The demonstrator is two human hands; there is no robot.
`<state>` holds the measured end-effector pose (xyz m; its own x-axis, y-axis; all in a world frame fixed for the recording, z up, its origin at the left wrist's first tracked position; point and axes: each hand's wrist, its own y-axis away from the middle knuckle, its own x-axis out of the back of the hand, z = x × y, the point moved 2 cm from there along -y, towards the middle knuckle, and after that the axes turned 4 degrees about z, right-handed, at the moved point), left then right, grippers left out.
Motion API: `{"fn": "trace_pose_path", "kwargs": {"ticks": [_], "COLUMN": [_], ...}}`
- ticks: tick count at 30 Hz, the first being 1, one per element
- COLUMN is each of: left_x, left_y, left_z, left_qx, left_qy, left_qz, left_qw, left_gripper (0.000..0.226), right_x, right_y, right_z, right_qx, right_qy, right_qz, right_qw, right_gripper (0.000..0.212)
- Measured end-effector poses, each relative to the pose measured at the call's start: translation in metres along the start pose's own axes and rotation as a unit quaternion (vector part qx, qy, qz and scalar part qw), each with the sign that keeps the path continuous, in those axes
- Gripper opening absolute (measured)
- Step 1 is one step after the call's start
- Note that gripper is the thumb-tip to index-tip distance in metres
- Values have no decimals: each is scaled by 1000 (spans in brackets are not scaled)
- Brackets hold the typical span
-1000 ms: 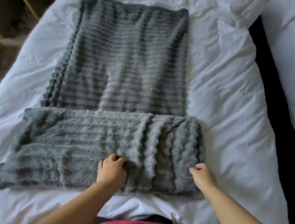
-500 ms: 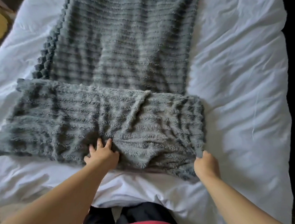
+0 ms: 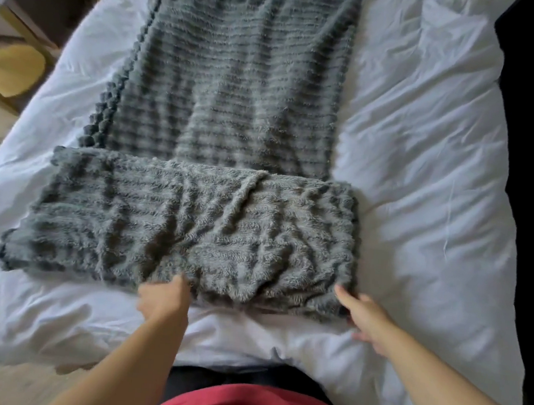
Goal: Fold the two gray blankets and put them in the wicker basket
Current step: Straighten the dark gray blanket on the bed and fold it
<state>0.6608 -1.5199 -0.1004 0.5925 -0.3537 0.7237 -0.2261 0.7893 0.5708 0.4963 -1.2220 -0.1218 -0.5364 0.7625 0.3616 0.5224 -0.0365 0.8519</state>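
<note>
- Your left hand (image 3: 162, 299) is at the near edge of the nearer gray blanket (image 3: 192, 228), fingers curled onto the hem. It looks like a pinch, but blur keeps you from being sure.
- Your right hand (image 3: 367, 317) sits at that blanket's near right corner, fingers loosely spread and touching the edge, not visibly closed on it.
- That blanket lies crosswise on the white duvet (image 3: 422, 183) as a folded strip, rumpled in the middle. You likely need at least one more fold to make it basket-sized.
- Bare duvet lies to its right. On the left, its scalloped end is near the bed's edge.
- The farther gray blanket (image 3: 238, 70) lies lengthwise beyond it, touching or slightly under the strip's far edge. It looks folded only into a long panel.
- No wicker basket is in view, so both blankets are yet to be stowed.
- A yellow chair (image 3: 15, 70) stands off the bed's far left.
</note>
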Motion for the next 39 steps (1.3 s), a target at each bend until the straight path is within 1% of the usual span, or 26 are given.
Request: {"fn": "trace_pose_path", "kwargs": {"ticks": [1,2,3,4,5,6,9,12,15,16,17,20,21,22,23,24,25,26,27,29,31,32,33,35,37,39], "left_x": [-7,-15,-21,-29,-35,-40,-44,-43,-36,-32,-29,-21,-17,-14,-10,-6,-2,1,4,13,18,21,23,24,24,25], "left_y": [6,12,19,21,23,24,18,23,24,23,22,28,30,30,28,26,24,18,12,-5,-25,-35,-43,-60,-77,-98], "left_z": [-13,-22,-28,-30,-27,-20,-2,-2,-16,-20,-24,-33,-35,-37,-39,-39,-40,-41,-40,-35,-28,-25,-23,-19,-13,-5], "left_qx": [100,185,237,253,238,218,182,170,233,240,232,213,220,224,229,234,238,243,245,240,226,224,225,230,232,230], "left_qy": [68,132,175,193,199,207,224,251,237,230,218,223,225,227,232,235,240,244,247,258,271,280,290,317,344,372], "left_qz": [-80,-164,-222,-260,-276,-270,-190,-195,-163,-158,-171,-247,-258,-263,-266,-266,-265,-264,-264,-260,-248,-241,-235,-228,-217,-205], "left_qw": [989,960,929,912,910,915,938,933,929,930,932,919,913,911,907,905,903,901,900,899,902,902,900,891,883,876], "left_gripper": [50,53,55,54,50,40,15,24,16,22,31,46,51,56,60,63,65,68,70,71,71,72,72,73,69,63], "right_x": [-10,-19,-24,-26,-23,-16,8,9,-11,-18,-25,-48,-57,-64,-72,-78,-83,-86,-86,-80,-77,-82,-91,-119,-148,-169], "right_y": [6,8,9,8,6,3,-5,-5,7,12,16,33,38,39,38,36,34,31,27,16,10,10,13,21,27,27], "right_z": [6,13,17,19,19,20,24,34,37,38,40,37,31,25,18,12,7,3,1,0,-1,-2,-3,-7,-10,-10], "right_qx": [-14,-5,21,55,78,89,87,25,-43,-63,-80,-125,-130,-129,-129,-134,-143,-150,-151,-137,-133,-142,-154,-181,-196,-193], "right_qy": [5,12,32,47,41,10,-47,-78,-131,-160,-193,-292,-309,-317,-326,-337,-349,-365,-384,-414,-434,-444,-458,-494,-530,-540], "right_qz": [-48,-75,-71,-44,-4,33,122,155,172,165,144,-6,-58,-95,-113,-114,-103,-81,-46,55,124,129,114,54,4,-17], "right_qw": [999,997,997,996,996,995,988,984,975,971,967,948,941,935,930,925,920,915,910,898,882,875,868,849,825,819], "right_gripper": [54,47,35,27,23,20,16,12,20,21,20,10,14,28,45,61,70,69,62,44,38,38,40,45,59,74]}}
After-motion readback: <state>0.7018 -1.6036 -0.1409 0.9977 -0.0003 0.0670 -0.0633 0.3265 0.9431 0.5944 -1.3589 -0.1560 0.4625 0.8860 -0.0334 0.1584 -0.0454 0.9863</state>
